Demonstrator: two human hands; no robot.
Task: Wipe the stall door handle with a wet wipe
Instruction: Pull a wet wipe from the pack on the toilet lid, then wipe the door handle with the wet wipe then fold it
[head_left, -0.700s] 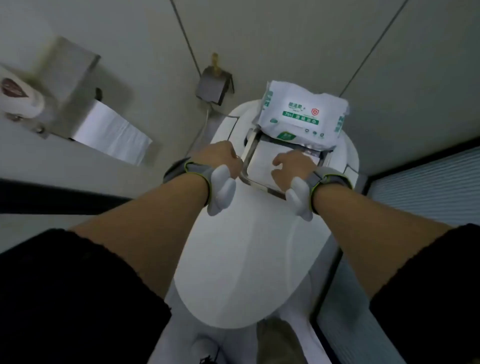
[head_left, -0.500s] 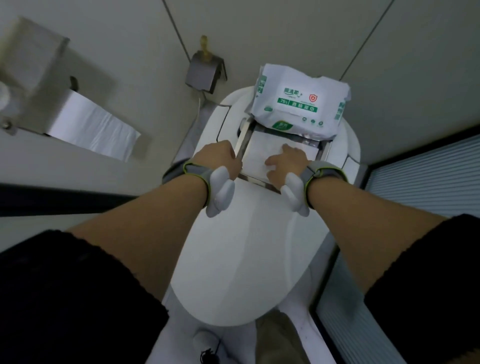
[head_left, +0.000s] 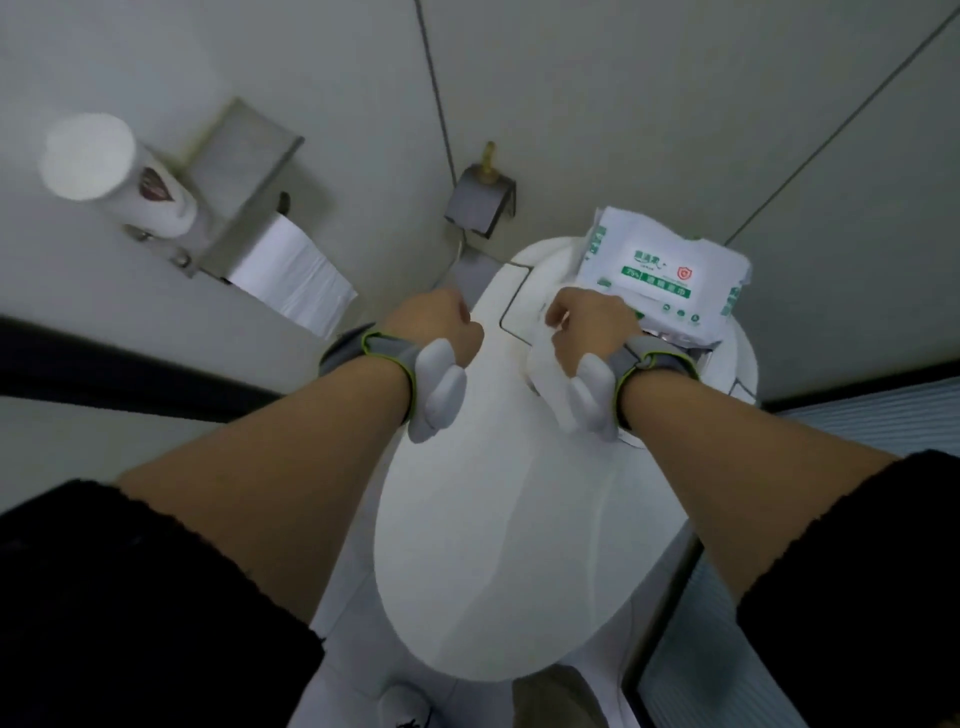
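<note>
A white and green wet wipe pack (head_left: 670, 275) lies on the back of the toilet, its flap open over a metal-edged opening. My right hand (head_left: 592, 327) is closed on a white wet wipe (head_left: 543, 369) that hangs crumpled below the fingers, just left of the pack. My left hand (head_left: 441, 327) is a closed fist with nothing visible in it, hovering left of the toilet's back edge. Both wrists wear grey straps with white pads. The stall door handle is not in view.
The closed white toilet lid (head_left: 493, 519) fills the middle. On the left wall hang a metal paper holder (head_left: 244, 171) with paper (head_left: 296, 270) and a white canister (head_left: 114, 171). A small metal box (head_left: 480, 200) sits behind the toilet. A ribbed panel (head_left: 857, 431) is at right.
My right hand has drawn a wipe out of the pack and moved left with it. My left hand has come off the pack's edge and shifted left.
</note>
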